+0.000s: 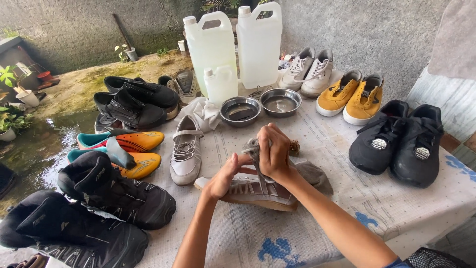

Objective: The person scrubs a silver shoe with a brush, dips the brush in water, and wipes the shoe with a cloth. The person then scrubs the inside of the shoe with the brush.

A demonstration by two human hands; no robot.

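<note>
A grey sneaker (258, 191) with a tan sole lies on its side on the patterned tablecloth (317, 149) in front of me. My left hand (223, 176) rests on its toe end and steadies it. My right hand (271, 151) is closed around a grey cloth (252, 148) and presses it on the upper of the shoe. A small brush (294, 147) with brown bristles lies just behind my right hand. The matching grey sneaker (186, 151) stands upright to the left.
Two metal bowls (240, 110) (280, 101) and large white jugs (259, 44) stand at the back. Black boots (116, 196), orange football shoes (131, 141), yellow sneakers (349, 94) and black sneakers (396, 141) ring the table. Wet ground lies left.
</note>
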